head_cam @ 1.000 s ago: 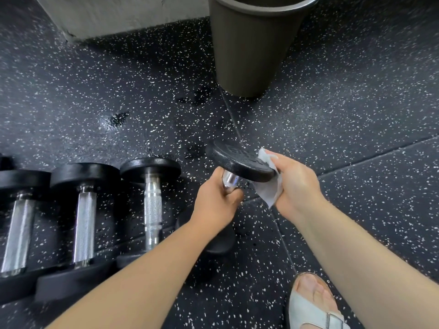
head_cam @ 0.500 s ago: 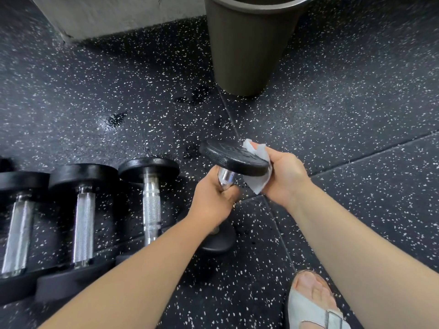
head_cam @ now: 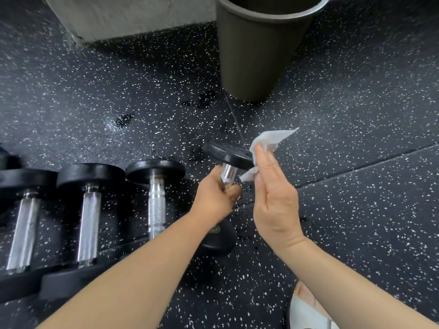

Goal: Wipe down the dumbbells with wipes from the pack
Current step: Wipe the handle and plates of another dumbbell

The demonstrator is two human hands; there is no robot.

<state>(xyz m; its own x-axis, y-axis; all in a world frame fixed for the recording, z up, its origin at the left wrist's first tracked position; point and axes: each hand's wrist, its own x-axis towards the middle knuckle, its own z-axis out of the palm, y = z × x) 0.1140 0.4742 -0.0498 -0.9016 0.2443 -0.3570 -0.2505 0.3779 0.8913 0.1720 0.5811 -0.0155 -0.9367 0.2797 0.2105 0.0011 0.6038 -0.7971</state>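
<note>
Hands both engaged on one dumbbell. Left hand is wrapped round the chrome handle, fingers curled tight, holding the piece tilted with its upper head raised toward the right hand. Judged purpose: this grip presents the rim for cleaning and stops the weight rolling. Right hand is flat, fingers straight and together, pressing a wipe against the edge of that head. Its thumb is largely hidden, so whether it also pinches the sheet cannot be told. Lower head sits at or just above the floor; contact cannot be confirmed.

Materials: both heads are round black discs, matte and faintly pebbled. The handle is bright metal, knurled where the fingers meet it. The wipe is thin, white, limp and creased, with loose corners standing free above and below the fingers. The floor is black rubber tile flecked with white, with visible seams and a few darker patches.

Left of the hands, three more dumbbells lie side by side on the floor, handles roughly parallel, of like make. A tapered grey bin stands beyond, probably for spent wipes. The pack is not in view. A sandal shows at bottom right.
</note>
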